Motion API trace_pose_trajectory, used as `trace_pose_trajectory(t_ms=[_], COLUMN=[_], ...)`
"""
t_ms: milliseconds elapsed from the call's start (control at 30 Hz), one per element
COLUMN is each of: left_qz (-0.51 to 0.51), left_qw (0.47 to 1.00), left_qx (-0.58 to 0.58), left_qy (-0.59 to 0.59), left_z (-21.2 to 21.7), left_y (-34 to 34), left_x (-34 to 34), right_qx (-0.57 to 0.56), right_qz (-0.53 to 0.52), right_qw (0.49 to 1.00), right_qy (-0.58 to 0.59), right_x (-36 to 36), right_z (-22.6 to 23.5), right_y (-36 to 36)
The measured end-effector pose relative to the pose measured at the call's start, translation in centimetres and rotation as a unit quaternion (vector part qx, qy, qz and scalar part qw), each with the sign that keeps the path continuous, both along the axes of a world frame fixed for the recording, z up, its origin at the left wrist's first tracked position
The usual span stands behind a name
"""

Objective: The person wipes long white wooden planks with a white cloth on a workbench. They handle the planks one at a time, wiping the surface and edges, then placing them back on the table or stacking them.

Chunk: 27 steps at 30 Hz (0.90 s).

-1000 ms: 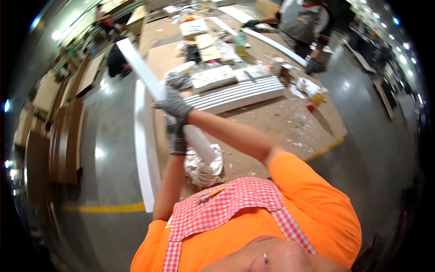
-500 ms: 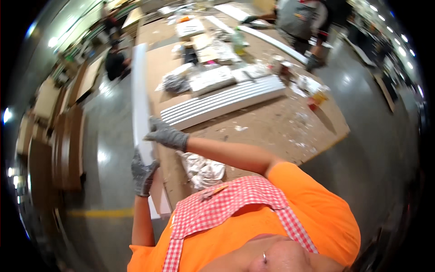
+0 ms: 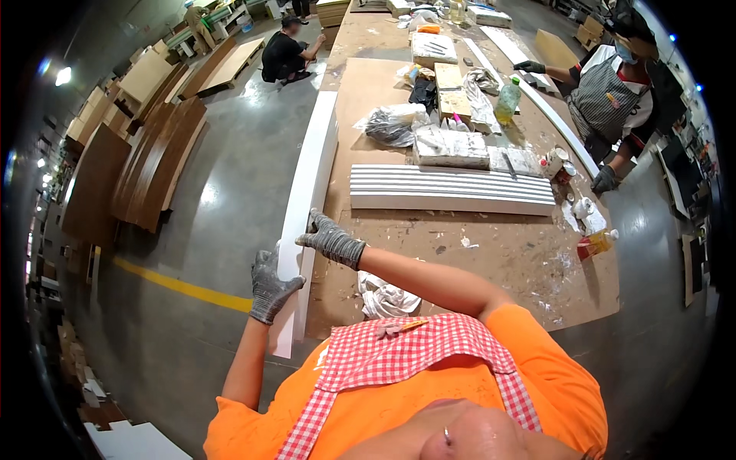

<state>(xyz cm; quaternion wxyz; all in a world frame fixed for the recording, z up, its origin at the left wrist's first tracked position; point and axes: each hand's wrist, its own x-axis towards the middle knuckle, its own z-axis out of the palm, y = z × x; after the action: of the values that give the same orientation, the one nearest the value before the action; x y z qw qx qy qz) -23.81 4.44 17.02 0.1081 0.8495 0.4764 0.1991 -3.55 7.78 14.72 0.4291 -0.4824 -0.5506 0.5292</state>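
A long white board [image 3: 304, 188] lies lengthwise along the left edge of the worktable, its near end reaching toward my apron. My left hand [image 3: 272, 287], in a grey knit glove, holds the board's outer edge with the thumb over the top face. Farther up on the inner side, my right hand [image 3: 333, 239], gloved alike, grips the same board with fingertips at its upper edge. Its underside is hidden. Right of my right hand rests a stack of white-edged strips [image 3: 452, 203]. A crumpled white cloth [image 3: 387, 297] lies below my right forearm.
White-smeared blocks [image 3: 451, 147], plastic bags [image 3: 389, 125], a green bottle [image 3: 507, 100] and a bottle of reddish liquid [image 3: 596, 244] stand on the worktable [image 3: 491, 284]. Across it, a co-worker [image 3: 613, 96] handles a long white strip [image 3: 556, 126]. Another person [image 3: 289, 54] squats on the floor, left.
The view has swung left, so the table and board sit farther right and appear sharper. Both hands remain on the white board. The co-worker's hands stay at the long strip.
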Motion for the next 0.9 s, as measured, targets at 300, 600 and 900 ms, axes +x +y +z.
trace_pose_trajectory(t_ms=[300, 600, 900], left_qz=[0.012, -0.010, 0.012], left_qw=[0.999, 1.000, 0.997], left_qx=[0.045, -0.011, 0.033], left_qy=[0.016, 0.009, 0.071], left_z=[-2.9, -2.6, -3.3], left_y=[0.5, 1.7, 2.3], left_x=[-0.8, 0.0, 0.4], right_qx=[-0.003, 0.093, -0.055], right_qz=[0.022, 0.005, 0.023], right_qw=[0.999, 0.996, 0.998], right_qy=[-0.043, -0.002, 0.012], right_x=[-0.6, 0.4, 3.1], right_z=[-1.7, -3.3, -1.0], right_y=[0.6, 1.6, -1.3])
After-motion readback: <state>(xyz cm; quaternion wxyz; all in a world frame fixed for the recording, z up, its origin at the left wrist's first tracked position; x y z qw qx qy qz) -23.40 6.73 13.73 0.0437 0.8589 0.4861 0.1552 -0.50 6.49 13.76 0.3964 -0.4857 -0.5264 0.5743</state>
